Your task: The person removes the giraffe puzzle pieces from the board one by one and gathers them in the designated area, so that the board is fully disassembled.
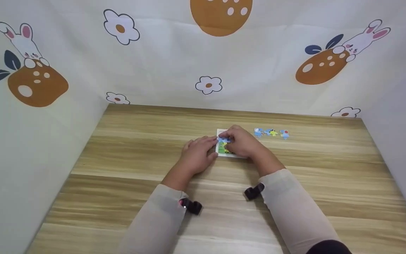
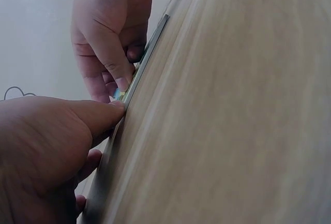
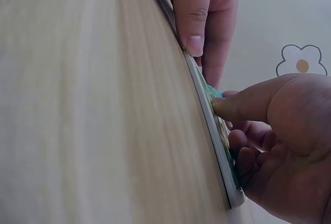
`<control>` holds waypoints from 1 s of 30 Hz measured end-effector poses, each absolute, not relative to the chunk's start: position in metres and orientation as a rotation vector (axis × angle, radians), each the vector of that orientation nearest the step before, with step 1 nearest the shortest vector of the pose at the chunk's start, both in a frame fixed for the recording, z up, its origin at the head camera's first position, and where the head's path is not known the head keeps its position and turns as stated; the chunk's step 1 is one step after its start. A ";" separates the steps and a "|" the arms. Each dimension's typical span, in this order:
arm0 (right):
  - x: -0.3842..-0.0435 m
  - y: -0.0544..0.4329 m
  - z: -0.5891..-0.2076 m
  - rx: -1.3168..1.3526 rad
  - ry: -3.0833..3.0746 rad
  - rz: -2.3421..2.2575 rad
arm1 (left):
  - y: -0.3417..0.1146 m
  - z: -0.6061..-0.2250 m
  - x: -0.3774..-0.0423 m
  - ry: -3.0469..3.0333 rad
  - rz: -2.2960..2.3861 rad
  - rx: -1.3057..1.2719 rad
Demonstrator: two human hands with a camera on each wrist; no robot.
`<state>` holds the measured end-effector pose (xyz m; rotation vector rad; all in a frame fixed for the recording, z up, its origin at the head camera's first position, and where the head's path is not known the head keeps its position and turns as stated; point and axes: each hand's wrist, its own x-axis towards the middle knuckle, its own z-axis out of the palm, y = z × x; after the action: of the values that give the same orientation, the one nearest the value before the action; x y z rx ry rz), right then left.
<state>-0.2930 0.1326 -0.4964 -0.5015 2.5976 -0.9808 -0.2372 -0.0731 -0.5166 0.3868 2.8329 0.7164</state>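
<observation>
A small picture puzzle board (image 1: pixel 221 154) with a white border lies flat on the table. Along its left edge rests my left hand (image 1: pixel 198 153), fingers extended and thumb (image 2: pixel 111 111) touching the board's side. My right hand (image 1: pixel 242 141) is over the board and covers much of it. Between its thumb (image 3: pixel 240 102) and bent fingers it pinches a blue and yellow puzzle piece (image 2: pixel 118 93) low against the board's surface. Blue, green and yellow picture parts show beside the fingers; the rest of the picture is hidden.
To the right of the board lie loose puzzle pieces: a blue one (image 1: pixel 258 132), a blue and yellow group (image 1: pixel 271 132) and a blue one with red (image 1: pixel 284 134). Behind the wooden table (image 1: pixel 136 151) hangs a printed cloth (image 1: pixel 164 63).
</observation>
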 end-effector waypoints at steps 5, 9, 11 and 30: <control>-0.292 0.132 -0.496 -0.515 2.610 -0.943 | -0.073 -0.516 -0.237 2.838 0.715 0.390; -0.290 0.133 -0.496 -0.565 2.639 -0.898 | -0.074 -0.515 -0.236 2.843 0.706 0.401; -0.290 0.134 -0.496 -0.589 2.656 -0.878 | -0.074 -0.515 -0.236 2.843 0.700 0.406; -0.298 0.201 -0.489 -0.507 2.626 -1.128 | -0.073 -0.517 -0.237 2.830 0.702 0.380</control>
<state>-0.2982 0.2011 -0.4887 -0.5074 2.6261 -1.1283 -0.2373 -0.0733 -0.5166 0.3797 2.8302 0.7020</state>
